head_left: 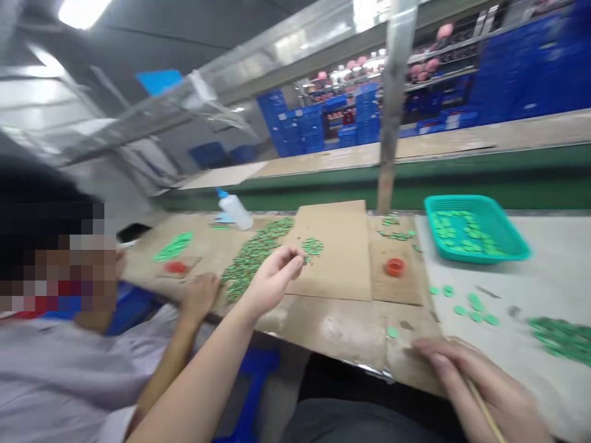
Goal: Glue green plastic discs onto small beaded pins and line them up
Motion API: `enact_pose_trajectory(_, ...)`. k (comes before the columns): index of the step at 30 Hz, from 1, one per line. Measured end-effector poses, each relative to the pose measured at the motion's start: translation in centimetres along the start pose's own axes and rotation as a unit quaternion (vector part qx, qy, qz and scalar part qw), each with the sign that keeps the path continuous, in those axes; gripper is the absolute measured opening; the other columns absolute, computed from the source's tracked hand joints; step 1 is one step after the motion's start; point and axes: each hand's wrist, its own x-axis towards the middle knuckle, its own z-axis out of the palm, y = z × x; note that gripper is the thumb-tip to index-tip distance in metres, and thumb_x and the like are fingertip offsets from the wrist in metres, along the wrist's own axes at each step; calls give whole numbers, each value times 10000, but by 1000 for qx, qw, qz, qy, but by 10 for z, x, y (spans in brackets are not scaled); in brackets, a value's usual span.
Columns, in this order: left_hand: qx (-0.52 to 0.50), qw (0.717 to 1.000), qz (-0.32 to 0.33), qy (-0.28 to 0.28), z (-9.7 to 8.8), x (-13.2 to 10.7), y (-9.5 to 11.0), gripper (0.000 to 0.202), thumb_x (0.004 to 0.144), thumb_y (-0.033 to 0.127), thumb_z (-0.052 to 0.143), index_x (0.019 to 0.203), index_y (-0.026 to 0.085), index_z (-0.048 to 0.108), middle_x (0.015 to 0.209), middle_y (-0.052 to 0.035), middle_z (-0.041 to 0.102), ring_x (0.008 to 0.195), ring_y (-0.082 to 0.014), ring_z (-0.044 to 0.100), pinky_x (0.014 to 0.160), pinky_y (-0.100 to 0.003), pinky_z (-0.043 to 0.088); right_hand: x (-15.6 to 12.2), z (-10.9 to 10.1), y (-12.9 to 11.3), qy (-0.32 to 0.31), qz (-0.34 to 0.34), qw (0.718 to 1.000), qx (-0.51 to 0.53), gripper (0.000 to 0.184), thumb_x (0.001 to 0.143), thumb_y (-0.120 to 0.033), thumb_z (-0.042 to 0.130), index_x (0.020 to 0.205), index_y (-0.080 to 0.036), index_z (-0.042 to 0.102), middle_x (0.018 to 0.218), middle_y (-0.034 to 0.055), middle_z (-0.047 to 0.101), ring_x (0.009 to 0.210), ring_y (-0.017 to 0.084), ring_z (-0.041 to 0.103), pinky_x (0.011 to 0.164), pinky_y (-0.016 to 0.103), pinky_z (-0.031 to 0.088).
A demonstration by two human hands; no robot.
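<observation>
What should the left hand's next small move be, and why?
Probably draw the left hand back toward the lone green disc. Its fingertips are by the small green pile on the cardboard, though whether they hold a piece is too blurred to tell. The right hand holds a thin stick near that disc.

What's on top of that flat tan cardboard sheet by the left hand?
On the flat tan cardboard sheet, a cluster of small green pieces lies toward its left edge. The person's bare left hand overlaps that edge in view, hiding whatever is behind it.
</observation>
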Motion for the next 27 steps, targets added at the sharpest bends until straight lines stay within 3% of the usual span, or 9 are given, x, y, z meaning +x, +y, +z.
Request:
enact_pose_trajectory(2,-87,996,29,-20,33,-25,30,550,1252,759,642,1195,234,797,1012,-45,752,796,-160,662,742,-312,622,16,0,-31,-28,39,997,54,309,1253,-485,729,1130,-316,957,1112,76,982,1031,280,967,964,362,813)
enact_pose_trajectory(4,-152,986,50,-48,60,-42,57,517,1237,745,697,1123,254,815,1015,-58,765,785,-153,654,716,-285,591,34,3,-55,-78,82,984,137,296,1237,-471,739,1139,-279,942,1063,87,972,952,262,950,869,344,787)
enact_pose_trajectory(8,-228,968,97,-39,95,-51,90,378,1207,619,826,1029,288,872,931,-41,776,823,-155,735,752,-233,628,56,3,-79,-122,219,920,301,324,1161,-545,847,1086,-234,898,993,84,950,900,228,902,853,337,742)
enact_pose_trajectory(13,-236,965,105,-34,113,-51,96,301,1199,554,855,1038,307,915,919,-33,807,857,-155,810,788,-196,687,60,-3,-88,-117,289,878,364,376,987,-553,1037,975,-227,852,885,39,889,849,190,809,834,312,664)
enact_pose_trajectory(17,-279,958,42,-45,122,-61,97,347,1120,650,937,1072,308,971,945,-56,870,824,-165,853,740,-194,709,58,-4,-85,-126,297,865,384,409,977,-554,1041,910,-223,811,830,21,841,798,165,742,796,295,617)
enact_pose_trajectory(20,-312,949,1,-40,128,-67,99,385,1028,675,1025,1016,291,995,927,-70,898,668,-134,787,620,-181,664,55,-1,-80,-142,300,855,398,417,1001,-552,1011,885,-229,772,809,11,821,778,154,728,807,297,627)
enact_pose_trajectory(22,-315,949,-10,-30,129,-66,97,416,986,695,1055,952,285,994,888,-70,895,598,-120,744,589,-186,654,51,-3,-74,-146,299,863,380,350,1051,-529,947,944,-237,786,845,23,850,801,173,772,826,319,662)
enact_pose_trajectory(24,-281,959,-21,-11,127,-61,89,504,933,777,1063,911,280,988,878,-81,901,662,-163,812,653,-222,713,49,-9,-65,-134,261,903,314,215,1121,-448,838,1176,-240,846,1020,70,935,941,225,874,924,384,730)
enact_pose_trajectory(27,-183,982,-32,8,123,-47,70,634,879,908,1029,907,277,981,934,-98,928,839,-242,909,789,-290,786,49,-26,-47,-110,139,973,151,501,1156,-278,682,1650,-249,760,1532,158,931,1453,315,886,1302,560,702)
